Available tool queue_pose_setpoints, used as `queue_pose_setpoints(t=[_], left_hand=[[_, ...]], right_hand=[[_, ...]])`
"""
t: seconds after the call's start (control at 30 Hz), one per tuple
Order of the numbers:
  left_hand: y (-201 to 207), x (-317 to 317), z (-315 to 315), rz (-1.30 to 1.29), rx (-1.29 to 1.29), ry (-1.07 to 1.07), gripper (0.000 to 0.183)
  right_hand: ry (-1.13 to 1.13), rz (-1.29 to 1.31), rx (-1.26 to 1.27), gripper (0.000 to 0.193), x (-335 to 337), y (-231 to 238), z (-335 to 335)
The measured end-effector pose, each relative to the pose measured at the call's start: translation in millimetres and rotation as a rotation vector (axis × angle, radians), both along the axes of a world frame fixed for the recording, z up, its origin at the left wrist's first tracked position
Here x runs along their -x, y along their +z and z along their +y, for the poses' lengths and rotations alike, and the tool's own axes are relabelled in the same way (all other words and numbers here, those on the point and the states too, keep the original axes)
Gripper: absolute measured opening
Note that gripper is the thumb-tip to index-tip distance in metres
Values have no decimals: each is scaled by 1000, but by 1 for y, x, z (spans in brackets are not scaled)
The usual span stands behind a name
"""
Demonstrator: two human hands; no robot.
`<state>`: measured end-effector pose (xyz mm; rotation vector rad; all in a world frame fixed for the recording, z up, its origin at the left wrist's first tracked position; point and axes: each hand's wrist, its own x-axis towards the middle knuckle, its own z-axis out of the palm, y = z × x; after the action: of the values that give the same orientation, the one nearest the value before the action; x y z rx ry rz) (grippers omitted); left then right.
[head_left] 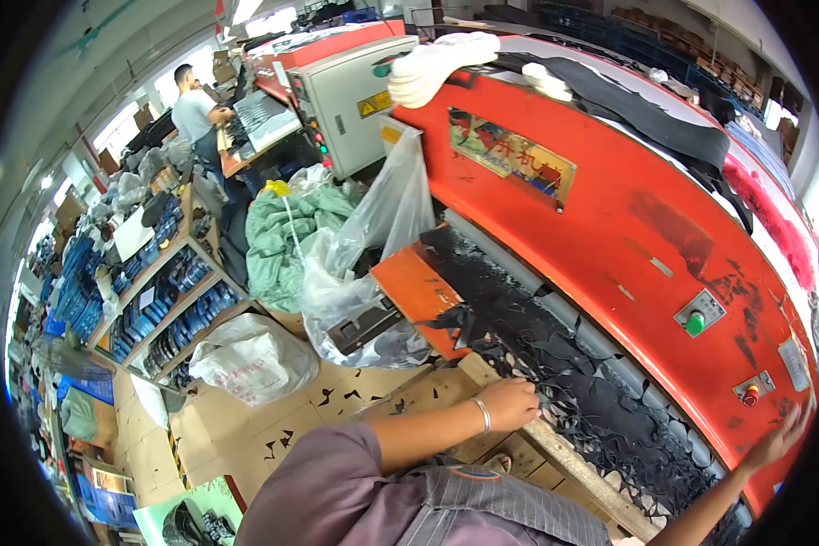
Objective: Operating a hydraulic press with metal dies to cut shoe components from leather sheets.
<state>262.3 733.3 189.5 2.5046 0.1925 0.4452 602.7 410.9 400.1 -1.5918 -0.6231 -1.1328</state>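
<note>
Wooden rail (577, 461) lies beneath the left grip (511, 405), beside black scraps (600, 409).

There was the left forearm (427, 436), stretched across toward the right, and at its end the left hand (509, 405), back upward, fingers curled down! And way over on the other side, the right forearm (711, 499) slanted up to the right, the right hand (775, 439) raised, fingers extended, well apart from its partner.
</note>
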Motion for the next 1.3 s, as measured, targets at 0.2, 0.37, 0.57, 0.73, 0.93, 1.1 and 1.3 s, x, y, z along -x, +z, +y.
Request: queue_pose_setpoints(t=[0.2,0.37,0.57,0.73,0.93,1.1,1.3], left_hand=[[-10,5,-23,-113,-40,204,19],[0,23,-34,-98,-9,164,20],[45,55,-4,625,274,-147,32],[23,40,58,168,36,179,39],[-21,45,101,212,-243,131,67],[0,-82,176,47,-121,227,51],[-18,-187,157,186,199,119,74]], right_hand=[[768,-397,670,24,152,-32,250],[912,-291,1168,25,188,-44,318],[724,-381,1349,28,142,-145,344],[729,-224,1721,19,176,-152,378],[614,-300,1592,10,156,-154,385],[424,566,1090,30,-26,-138,383],[291,1367,751,29,-37,-195,332]])
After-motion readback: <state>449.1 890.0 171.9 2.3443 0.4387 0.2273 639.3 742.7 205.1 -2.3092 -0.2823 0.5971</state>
